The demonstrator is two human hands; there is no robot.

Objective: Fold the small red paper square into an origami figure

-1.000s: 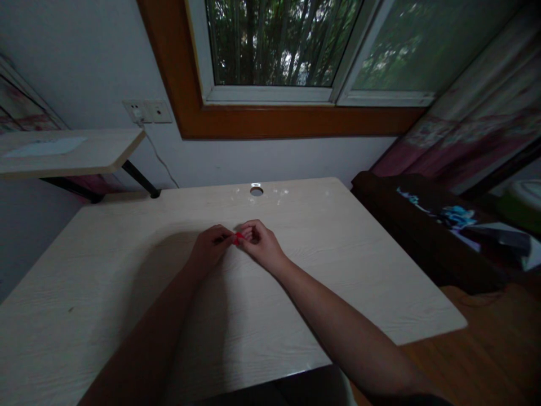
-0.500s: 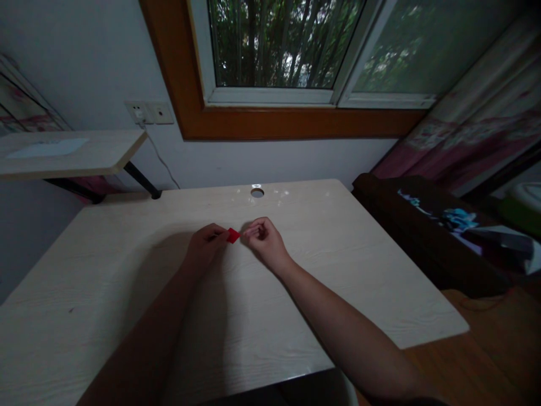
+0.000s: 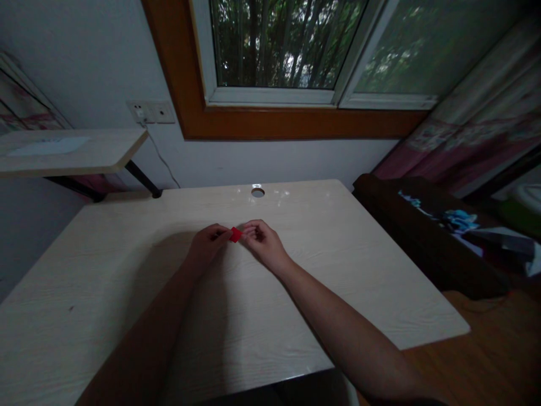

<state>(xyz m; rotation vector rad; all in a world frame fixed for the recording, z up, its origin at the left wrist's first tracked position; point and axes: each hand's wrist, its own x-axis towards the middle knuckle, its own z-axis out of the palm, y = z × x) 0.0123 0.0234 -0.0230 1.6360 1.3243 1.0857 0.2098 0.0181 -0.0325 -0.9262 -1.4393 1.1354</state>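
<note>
A small red folded piece [image 3: 235, 234] sits between my two hands, just above the pale wooden desk [image 3: 127, 282]. My left hand [image 3: 209, 243] pinches its left side with curled fingers. My right hand [image 3: 262, 242] has its fingertips closed on the right side. Both forearms reach in from the near edge of the desk. What the red piece is made of is too small to tell.
A round cable hole [image 3: 257, 192] lies at the desk's far edge. A side shelf [image 3: 84, 152] stands at the left under a wall socket [image 3: 152, 111]. A dark bed frame [image 3: 422, 225] with clutter is at the right. A window [image 3: 287, 51] is ahead.
My hands parted slightly half a second ago, showing more of the red piece. Now my right fingertips have closed back onto it. The hands stay in the same spot on the desk.
</note>
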